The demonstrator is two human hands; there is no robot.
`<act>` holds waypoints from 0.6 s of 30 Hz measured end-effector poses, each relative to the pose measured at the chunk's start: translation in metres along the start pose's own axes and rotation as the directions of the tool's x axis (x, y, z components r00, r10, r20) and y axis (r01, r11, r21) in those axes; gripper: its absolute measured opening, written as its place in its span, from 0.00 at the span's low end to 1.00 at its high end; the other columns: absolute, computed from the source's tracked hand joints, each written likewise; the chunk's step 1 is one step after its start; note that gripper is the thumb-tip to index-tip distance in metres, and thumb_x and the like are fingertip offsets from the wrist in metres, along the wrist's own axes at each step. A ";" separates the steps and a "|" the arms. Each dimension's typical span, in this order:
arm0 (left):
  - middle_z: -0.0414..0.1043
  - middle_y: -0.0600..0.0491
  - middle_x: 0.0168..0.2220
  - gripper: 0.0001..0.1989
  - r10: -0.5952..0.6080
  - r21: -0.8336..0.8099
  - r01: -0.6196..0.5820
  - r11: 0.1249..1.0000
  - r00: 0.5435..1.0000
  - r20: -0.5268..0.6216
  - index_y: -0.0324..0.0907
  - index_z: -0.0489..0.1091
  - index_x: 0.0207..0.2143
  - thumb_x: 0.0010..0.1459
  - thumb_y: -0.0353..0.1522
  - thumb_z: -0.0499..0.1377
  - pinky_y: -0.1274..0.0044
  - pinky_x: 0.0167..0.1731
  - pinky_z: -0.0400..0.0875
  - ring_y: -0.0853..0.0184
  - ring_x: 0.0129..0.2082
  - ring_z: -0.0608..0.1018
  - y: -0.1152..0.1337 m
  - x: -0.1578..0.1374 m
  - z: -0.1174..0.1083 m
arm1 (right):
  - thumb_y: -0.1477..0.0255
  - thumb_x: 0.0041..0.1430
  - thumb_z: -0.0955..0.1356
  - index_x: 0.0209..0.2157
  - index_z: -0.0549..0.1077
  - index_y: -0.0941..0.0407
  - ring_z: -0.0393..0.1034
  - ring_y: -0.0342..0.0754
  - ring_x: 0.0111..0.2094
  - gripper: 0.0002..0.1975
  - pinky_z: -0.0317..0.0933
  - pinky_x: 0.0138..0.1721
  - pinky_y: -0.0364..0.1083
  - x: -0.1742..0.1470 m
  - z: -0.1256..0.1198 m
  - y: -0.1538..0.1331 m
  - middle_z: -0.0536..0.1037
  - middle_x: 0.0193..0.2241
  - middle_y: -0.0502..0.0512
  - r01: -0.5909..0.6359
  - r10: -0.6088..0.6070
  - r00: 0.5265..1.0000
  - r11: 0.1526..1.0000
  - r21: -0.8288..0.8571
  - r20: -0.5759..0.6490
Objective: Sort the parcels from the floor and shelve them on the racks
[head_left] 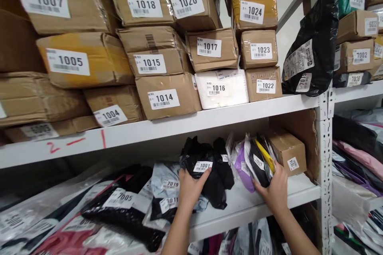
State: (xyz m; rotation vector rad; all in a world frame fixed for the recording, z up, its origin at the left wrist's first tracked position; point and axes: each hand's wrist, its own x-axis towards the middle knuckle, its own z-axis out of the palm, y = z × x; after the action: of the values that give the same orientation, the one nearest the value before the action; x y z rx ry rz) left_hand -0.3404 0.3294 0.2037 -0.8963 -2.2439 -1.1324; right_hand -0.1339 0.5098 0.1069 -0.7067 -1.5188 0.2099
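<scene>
My left hand (191, 189) is closed on the near side of a black plastic parcel (196, 155) labelled 1001, thumb and fingers on either side of its label. My right hand (275, 191) grips a row of upright mailer bags: a purple one (243, 167), a dark one (257, 167) with a label like 1017, and a yellow one (265, 153). Its fingers reach behind the yellow bag and are partly hidden. Another black bag (223, 161) stands between the two hands. Left of my left hand lies a grey parcel (167, 179) labelled 7019.
Numbered cardboard boxes (167, 97) fill the white upper shelf (209, 121) overhead. A small carton (287, 147) stands right of the bags. A slotted post (324, 159) bounds the right side. A black parcel (119, 211) labelled 7005 lies left, with more bags below.
</scene>
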 end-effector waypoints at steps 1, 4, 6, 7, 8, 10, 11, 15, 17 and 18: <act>0.70 0.33 0.54 0.31 -0.042 -0.014 0.042 0.999 0.999 0.021 0.33 0.66 0.58 0.61 0.47 0.54 0.58 0.65 0.67 0.44 0.63 0.72 -0.001 0.000 -0.001 | 0.38 0.57 0.67 0.68 0.55 0.60 0.68 0.75 0.54 0.51 0.66 0.53 0.72 -0.001 -0.001 0.001 0.71 0.52 0.74 0.008 -0.008 1.000 1.000 -0.005 -0.007; 0.68 0.31 0.57 0.29 -0.102 -0.052 0.098 0.994 0.992 -0.071 0.33 0.64 0.59 0.65 0.45 0.52 0.55 0.67 0.65 0.43 0.67 0.68 0.003 -0.009 -0.006 | 0.39 0.58 0.67 0.70 0.52 0.61 0.66 0.76 0.57 0.52 0.65 0.54 0.73 -0.002 -0.006 0.000 0.69 0.55 0.77 0.063 -0.064 0.997 0.998 -0.010 -0.033; 0.59 0.27 0.66 0.30 0.031 0.002 -0.031 1.000 0.967 -0.254 0.33 0.61 0.63 0.67 0.44 0.52 0.52 0.69 0.59 0.42 0.73 0.56 0.018 -0.022 -0.006 | 0.43 0.60 0.68 0.70 0.50 0.61 0.64 0.75 0.60 0.51 0.65 0.55 0.73 -0.001 -0.007 -0.001 0.66 0.59 0.79 0.113 -0.113 0.993 0.994 0.002 -0.034; 0.51 0.27 0.71 0.30 0.146 0.057 -0.135 0.989 0.933 -0.328 0.33 0.58 0.65 0.68 0.42 0.52 0.51 0.70 0.56 0.43 0.76 0.51 0.030 -0.028 -0.005 | 0.44 0.61 0.68 0.71 0.50 0.62 0.64 0.75 0.61 0.50 0.66 0.56 0.73 -0.001 -0.007 -0.001 0.66 0.60 0.80 0.132 -0.132 0.991 0.991 0.010 -0.032; 0.46 0.27 0.73 0.29 0.276 0.122 -0.248 0.961 0.895 -0.351 0.34 0.56 0.67 0.69 0.39 0.52 0.52 0.71 0.55 0.45 0.76 0.49 0.044 -0.032 -0.002 | 0.45 0.62 0.68 0.71 0.50 0.62 0.64 0.75 0.61 0.49 0.66 0.55 0.73 0.001 -0.006 0.000 0.66 0.60 0.80 0.142 -0.142 0.989 0.990 0.019 -0.034; 0.54 0.31 0.73 0.27 0.511 0.196 -0.480 0.855 0.846 -0.155 0.36 0.57 0.68 0.69 0.30 0.48 0.57 0.71 0.56 0.52 0.74 0.58 0.076 -0.031 0.006 | 0.43 0.62 0.66 0.70 0.50 0.63 0.65 0.75 0.61 0.49 0.67 0.55 0.73 0.004 -0.005 0.003 0.67 0.59 0.80 0.123 -0.121 0.991 0.992 0.037 -0.053; 0.61 0.34 0.70 0.28 0.559 0.216 -0.548 0.808 0.829 0.012 0.38 0.59 0.68 0.66 0.27 0.49 0.56 0.71 0.57 0.53 0.72 0.63 0.092 -0.026 0.011 | 0.42 0.62 0.65 0.70 0.51 0.63 0.66 0.76 0.60 0.49 0.67 0.55 0.74 0.006 -0.005 0.005 0.68 0.59 0.80 0.095 -0.092 0.994 0.994 0.046 -0.062; 0.73 0.32 0.62 0.31 0.273 0.392 -0.481 0.784 0.835 0.478 0.37 0.68 0.64 0.62 0.40 0.60 0.45 0.70 0.47 0.40 0.67 0.68 0.136 0.016 0.021 | 0.39 0.60 0.64 0.70 0.52 0.65 0.64 0.77 0.62 0.53 0.64 0.58 0.74 0.013 -0.005 0.011 0.67 0.61 0.81 -0.030 0.035 0.998 0.996 0.087 -0.048; 0.74 0.30 0.61 0.33 0.138 0.407 -0.459 0.790 0.779 0.611 0.37 0.73 0.60 0.61 0.49 0.59 0.46 0.69 0.50 0.39 0.64 0.73 0.143 0.035 0.022 | 0.38 0.60 0.64 0.70 0.52 0.66 0.63 0.77 0.63 0.53 0.63 0.59 0.74 0.015 -0.006 0.010 0.66 0.62 0.82 -0.050 0.054 0.998 0.994 0.095 -0.040; 0.73 0.29 0.61 0.35 0.114 0.399 -0.461 0.793 0.754 0.647 0.36 0.75 0.58 0.61 0.53 0.57 0.48 0.68 0.54 0.39 0.63 0.74 0.145 0.042 0.022 | 0.39 0.60 0.64 0.69 0.53 0.66 0.63 0.77 0.63 0.53 0.63 0.59 0.74 0.016 -0.006 0.009 0.66 0.61 0.82 -0.050 0.054 0.998 0.994 0.097 -0.038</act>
State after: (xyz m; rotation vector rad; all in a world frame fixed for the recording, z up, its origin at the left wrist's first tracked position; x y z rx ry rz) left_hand -0.2659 0.4260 0.2944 -1.4280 -2.5433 -0.0036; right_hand -0.1246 0.5241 0.1156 -0.6709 -1.4433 0.3042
